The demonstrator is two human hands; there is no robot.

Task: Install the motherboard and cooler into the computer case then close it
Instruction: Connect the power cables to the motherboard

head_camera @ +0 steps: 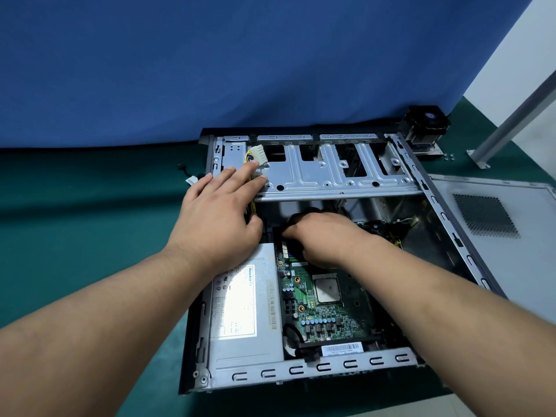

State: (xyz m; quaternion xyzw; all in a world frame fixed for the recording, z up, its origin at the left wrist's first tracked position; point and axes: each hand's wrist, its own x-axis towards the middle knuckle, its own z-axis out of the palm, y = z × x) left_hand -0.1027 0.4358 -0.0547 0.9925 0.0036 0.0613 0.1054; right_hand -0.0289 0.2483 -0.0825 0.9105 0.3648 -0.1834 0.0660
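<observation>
Motherboard (pixel 319 299) already flat in the case (pixel 346 364), right under both hands | left hand (pixel 219 212) spread, holding cables aside | right hand (pixel 325 239) curled at board's far edge, grip unclear | cooler (pixel 424 127) way off behind case's far right corner, right hand nearer

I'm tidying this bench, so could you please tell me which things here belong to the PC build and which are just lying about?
Job:
- case, open
- motherboard, in the case
- cooler, outside behind the case
- side panel, lying right of the case
- screws, by the cooler
- left hand, on the cable bundle
- right hand, inside the case

Lying about:
- loose cable, left of the case
- metal post
</observation>
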